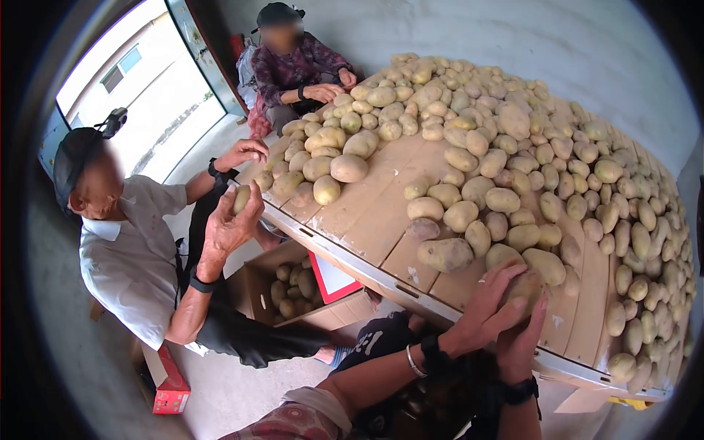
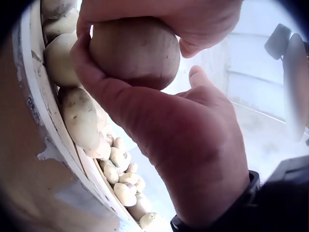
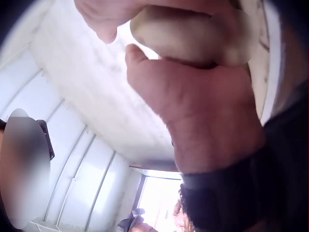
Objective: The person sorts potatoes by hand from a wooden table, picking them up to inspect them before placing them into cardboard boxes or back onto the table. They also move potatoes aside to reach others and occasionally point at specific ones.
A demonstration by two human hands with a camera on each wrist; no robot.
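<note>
In the head view one potato is held between my two hands just over the near edge of the table. My left hand grips it from the left, and my right hand grips its right side. The left wrist view shows the same brownish potato, with the left hand's fingers along its underside. From the right wrist, the potato appears between both hands, partly covered by fingers. Right beyond my hands lies a group of loose potatoes on the tabletop.
A large heap of potatoes covers much of the cardboard-topped table, which has a metal rim. A person at left holds a potato, beside a cardboard box of potatoes. Another person sits at the far end.
</note>
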